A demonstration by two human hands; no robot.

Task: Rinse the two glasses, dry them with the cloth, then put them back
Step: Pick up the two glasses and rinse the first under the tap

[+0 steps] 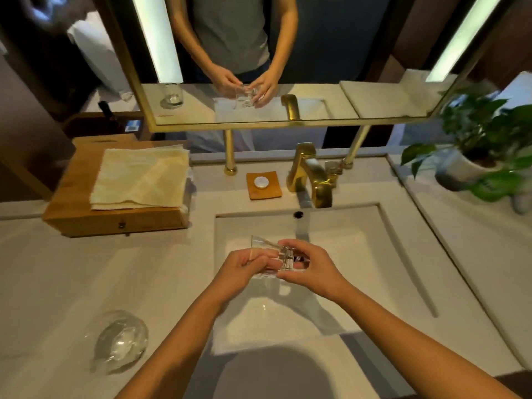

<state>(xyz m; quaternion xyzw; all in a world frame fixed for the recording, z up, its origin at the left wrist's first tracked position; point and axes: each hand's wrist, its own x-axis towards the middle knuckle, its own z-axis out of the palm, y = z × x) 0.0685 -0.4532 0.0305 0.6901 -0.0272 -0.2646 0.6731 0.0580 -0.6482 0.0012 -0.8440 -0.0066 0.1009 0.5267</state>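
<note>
Two glasses appear in the head view. The held glass (pixel 272 256) is over the sink basin (pixel 371 254), tipped on its side with the mouth to the left and the thick base to the right. It sits just in front of the faucet (pixel 312 177). We cannot confirm whether water is running.

The left hand (pixel 244 269) has its fingers curled round the wall near the rim. The right hand (pixel 312 269) pinches the heavy base between thumb and fingertips. Both hands therefore grip the glass, which lies between the two palms.

We judge it rigid, breakable and slippery when wet, with the weight at the base. The base and lower wall offer the safest hold, and the thin rim should take no pressure.

The second glass (pixel 121 341) stands on the counter well left of the basin, untouched. The cloth (pixel 141 180) lies folded on the wooden box (pixel 86 217), apart from both hands.
</note>
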